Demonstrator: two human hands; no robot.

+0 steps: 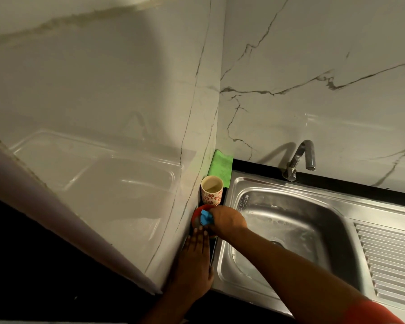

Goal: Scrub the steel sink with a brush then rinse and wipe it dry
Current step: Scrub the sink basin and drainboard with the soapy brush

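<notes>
Steel sink, a rectangular stainless basin with a ribbed drainboard on its right, is set in the dark desk in the corner of two white marble-veined walls. Soapy streaks show on its bottom and far-left corner. Nearest, the left hand lies flat on the narrow desk strip between the sink's left rim and the side wall, fingers straight and together, its grip slack and holding nothing. Just beyond its fingertips, the right hand reaches across the basin's left rim, its grip closed round a blue brush held over a small red bowl that stands against the wall. Behind the bowl stands a white cup with red flower print, and behind that a folded green cloth in the corner. A curved steel tap rises at the far rim.
</notes>
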